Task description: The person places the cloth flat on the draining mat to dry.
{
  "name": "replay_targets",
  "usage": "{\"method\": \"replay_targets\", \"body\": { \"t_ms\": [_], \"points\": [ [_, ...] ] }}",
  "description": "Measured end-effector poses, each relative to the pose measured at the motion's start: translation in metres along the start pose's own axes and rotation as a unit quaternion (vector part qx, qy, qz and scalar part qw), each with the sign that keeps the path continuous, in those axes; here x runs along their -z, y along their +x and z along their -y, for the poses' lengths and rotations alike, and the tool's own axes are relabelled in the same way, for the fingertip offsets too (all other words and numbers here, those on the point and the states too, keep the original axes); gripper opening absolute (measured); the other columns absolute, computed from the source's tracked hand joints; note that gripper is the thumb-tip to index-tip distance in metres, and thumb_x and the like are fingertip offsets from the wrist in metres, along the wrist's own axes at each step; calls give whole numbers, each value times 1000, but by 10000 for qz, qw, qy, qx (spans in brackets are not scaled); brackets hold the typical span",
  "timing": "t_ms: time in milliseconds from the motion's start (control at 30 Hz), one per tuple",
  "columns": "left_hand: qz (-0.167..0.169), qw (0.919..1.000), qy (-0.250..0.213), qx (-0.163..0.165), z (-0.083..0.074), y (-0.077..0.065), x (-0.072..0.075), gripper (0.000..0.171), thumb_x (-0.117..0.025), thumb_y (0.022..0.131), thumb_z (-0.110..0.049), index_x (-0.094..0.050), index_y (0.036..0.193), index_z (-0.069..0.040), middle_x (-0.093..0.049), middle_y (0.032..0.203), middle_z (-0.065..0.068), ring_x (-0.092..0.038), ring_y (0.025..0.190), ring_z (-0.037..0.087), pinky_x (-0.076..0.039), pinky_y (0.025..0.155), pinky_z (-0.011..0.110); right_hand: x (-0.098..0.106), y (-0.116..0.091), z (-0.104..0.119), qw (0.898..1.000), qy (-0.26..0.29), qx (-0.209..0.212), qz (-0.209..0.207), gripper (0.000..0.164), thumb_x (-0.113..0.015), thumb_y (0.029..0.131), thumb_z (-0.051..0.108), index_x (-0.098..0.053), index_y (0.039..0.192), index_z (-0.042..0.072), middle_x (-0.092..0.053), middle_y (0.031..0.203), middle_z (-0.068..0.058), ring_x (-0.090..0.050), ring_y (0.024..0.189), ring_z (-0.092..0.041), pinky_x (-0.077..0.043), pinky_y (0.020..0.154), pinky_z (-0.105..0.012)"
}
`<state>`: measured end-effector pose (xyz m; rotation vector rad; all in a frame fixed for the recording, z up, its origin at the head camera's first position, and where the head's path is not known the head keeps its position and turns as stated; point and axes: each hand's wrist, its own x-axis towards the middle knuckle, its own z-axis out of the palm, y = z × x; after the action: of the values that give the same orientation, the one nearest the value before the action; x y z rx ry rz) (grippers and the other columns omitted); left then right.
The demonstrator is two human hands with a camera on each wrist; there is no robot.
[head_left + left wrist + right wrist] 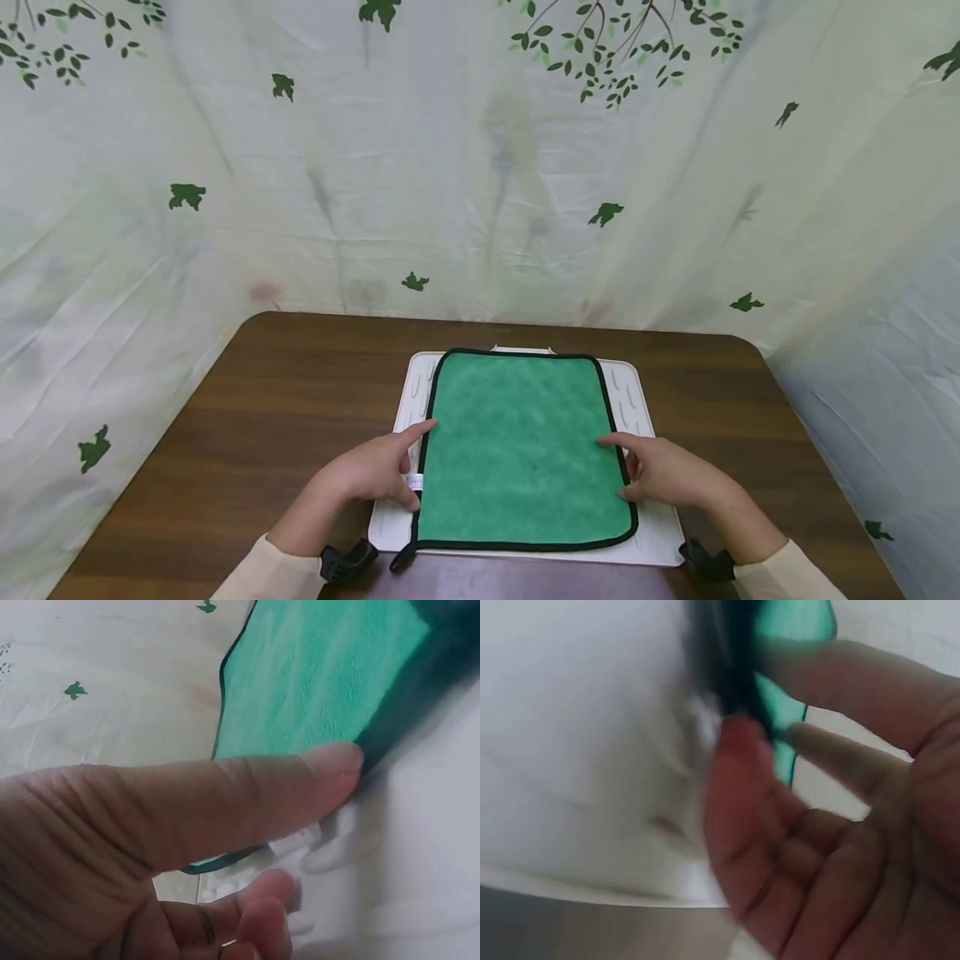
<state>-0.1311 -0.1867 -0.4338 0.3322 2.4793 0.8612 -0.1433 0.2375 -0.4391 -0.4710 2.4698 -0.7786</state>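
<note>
A green cloth (517, 450) with black edging lies flat over a white plastic board (660, 533) with raised ridges, covering most of it. My left hand (375, 471) rests at the cloth's left edge, index finger extended onto it and thumb touching the border lower down. In the left wrist view, the thumb (262, 791) crosses the cloth's border while other fingers bend below, apart from it. At the opposite edge, my right hand (663, 471) touches the cloth with index finger and thumb. Its other fingers (742, 802) bend near the black border, blurred in the right wrist view.
The board lies on a brown wooden table (300, 400), near its front edge. A pale curtain (450, 167) printed with leaves hangs behind and at both sides. A small black loop (402, 558) sticks out from the cloth's front left corner. Black bands (348, 562) circle both wrists.
</note>
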Motion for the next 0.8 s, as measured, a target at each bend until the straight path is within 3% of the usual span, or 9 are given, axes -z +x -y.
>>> {"method": "replay_targets", "body": {
  "t_ms": [167, 267, 400, 500, 567, 600, 667, 800],
  "points": [
    [-176, 9990, 364, 204, 1, 3, 3, 101, -93, 69, -10, -42, 155, -16, -57, 84, 5, -51, 72, 19, -44, 61, 32, 3, 5, 6, 9969, -714, -296, -124, 69, -87, 76, 7, -60, 139, 17, -55, 72, -2, -47, 63, -16, -41, 57, -29],
    [-223, 9983, 513, 152, 0, 6, 7, 84, -86, 77, -10, -47, 152, -12, -53, 76, 3, -47, 66, 16, -40, 57, 30, 7, 15, 8, 9937, -1029, -161, -402, 59, -85, 80, 11, -63, 135, 14, -57, 84, -4, -49, 71, -16, -44, 62, -31],
    [-246, 9967, 772, 1, -4, 13, 11, 59, -63, 88, -2, -53, 147, -5, -49, 68, 3, -38, 57, 13, -33, 52, 27, 12, 34, 6, 9855, -1502, -21, -788, 52, -79, 87, 18, -63, 136, 11, -61, 107, -14, -57, 85, -21, -52, 71, -38],
    [-548, 9913, 1199, -53, -10, 24, 13, 51, -57, 91, -4, -58, 142, -2, -62, 90, 13, -48, 71, 21, -44, 62, 34, 15, 49, 6, 9773, -1886, 85, -961, 51, -77, 90, 20, -62, 137, 9, -58, 127, -22, -59, 105, -35, -53, 88, -50],
    [-844, 9853, 1487, -36, -13, 35, 13, 48, -59, 96, -13, -57, 143, -5, -61, 121, 19, -54, 95, 32, -50, 80, 46, 17, 59, 5, 9706, -2154, 159, -1060, 52, -76, 91, 21, -61, 139, 9, -53, 142, -25, -52, 122, -47, -49, 98, -60],
    [-982, 9821, 1609, -27, -14, 41, 13, 49, -61, 98, -18, -56, 145, -6, -55, 137, 21, -52, 110, 38, -49, 90, 53, 18, 63, 5, 9679, -2248, 180, -1109, 53, -75, 91, 21, -60, 140, 9, -48, 149, -24, -45, 131, -52, -45, 102, -65],
    [-1159, 9773, 1773, -81, -13, 55, 14, 54, -62, 99, -27, -53, 148, -8, -45, 153, 20, -43, 129, 48, -43, 102, 64, 20, 71, 5, 9627, -2415, 202, -1206, 55, -74, 91, 22, -59, 142, 9, -37, 161, -23, -31, 144, -56, -39, 107, -71],
    [-1107, 9744, 1956, -94, -9, 78, 16, 65, -63, 100, -39, -44, 155, -10, -29, 168, 12, -20, 151, 53, -30, 112, 75, 23, 83, 6, 9576, -2529, 4, -1379, 63, -74, 89, 24, -55, 147, 10, -19, 171, -16, -10, 153, -55, -35, 108, -75]
  ]
}}
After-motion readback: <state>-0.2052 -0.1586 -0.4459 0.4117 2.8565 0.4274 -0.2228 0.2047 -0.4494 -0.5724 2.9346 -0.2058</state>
